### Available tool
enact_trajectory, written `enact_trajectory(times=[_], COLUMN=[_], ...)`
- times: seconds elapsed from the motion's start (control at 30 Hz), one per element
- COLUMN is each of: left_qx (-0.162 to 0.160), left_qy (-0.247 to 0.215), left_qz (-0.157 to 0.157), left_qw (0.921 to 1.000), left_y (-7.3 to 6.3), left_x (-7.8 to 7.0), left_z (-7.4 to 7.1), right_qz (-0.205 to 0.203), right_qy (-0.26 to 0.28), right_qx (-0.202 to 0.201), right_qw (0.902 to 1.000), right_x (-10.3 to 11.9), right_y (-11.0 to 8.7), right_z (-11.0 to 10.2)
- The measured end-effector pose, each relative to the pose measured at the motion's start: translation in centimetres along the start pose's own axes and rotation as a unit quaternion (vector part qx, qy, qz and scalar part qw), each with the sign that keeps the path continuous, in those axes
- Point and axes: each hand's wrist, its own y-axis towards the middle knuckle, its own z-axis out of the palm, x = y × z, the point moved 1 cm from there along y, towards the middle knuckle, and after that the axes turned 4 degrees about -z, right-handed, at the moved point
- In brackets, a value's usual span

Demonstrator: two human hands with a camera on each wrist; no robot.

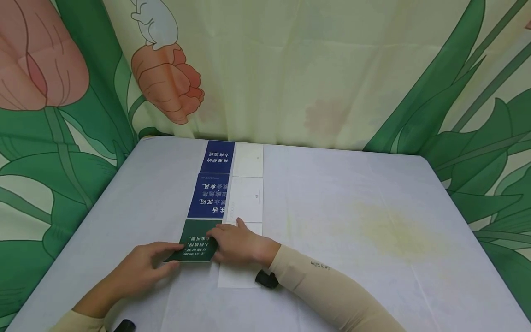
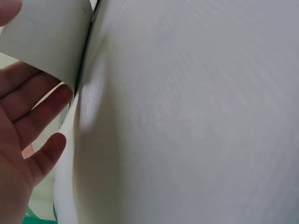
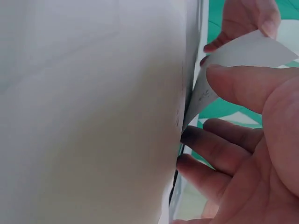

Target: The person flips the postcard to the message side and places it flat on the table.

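Observation:
A dark green postcard (image 1: 195,239) with white lettering is held near the front of the table, tilted. The left hand (image 1: 143,266) pinches its left edge, index finger above and thumb below. At the right edge the right hand (image 1: 238,244) grips it. Its white back (image 2: 49,39) shows in the left wrist view, and bends slightly between the hands as a pale sheet (image 3: 247,51) in the right wrist view. Beyond it lie two blue postcards, one nearer (image 1: 209,195) and one farther (image 1: 217,157), end to end. The right hand partly covers white cards beside them.
A column of several white cards, including a far one (image 1: 248,160) and a near one (image 1: 238,276), runs right of the coloured ones. A white cloth (image 1: 340,276) covers the table. Behind hangs a printed curtain (image 1: 274,69). A black strap piece (image 1: 267,279) is by the right wrist.

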Motion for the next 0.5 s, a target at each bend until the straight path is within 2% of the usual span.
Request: enact_trajectory(times=[0.2, 0.33, 0.5], left_qx=[-0.067, -0.113, -0.147], left_qy=[0.003, -0.005, -0.028], left_qz=[0.022, 0.023, 0.04], left_qw=[0.9975, 0.9933, 0.9879], left_y=[0.09, 0.18, 0.21], left_x=[0.03, 0.07, 0.24], left_z=[0.13, 0.22, 0.34], right_qz=[0.0, 0.001, 0.002], right_qy=[0.014, 0.024, 0.028], right_qx=[-0.006, -0.005, -0.009], right_qw=[0.9999, 0.9997, 0.9996], right_x=[-0.33, -0.5, -0.48], right_y=[0.24, 0.3, 0.32], right_z=[0.09, 0.07, -0.05])
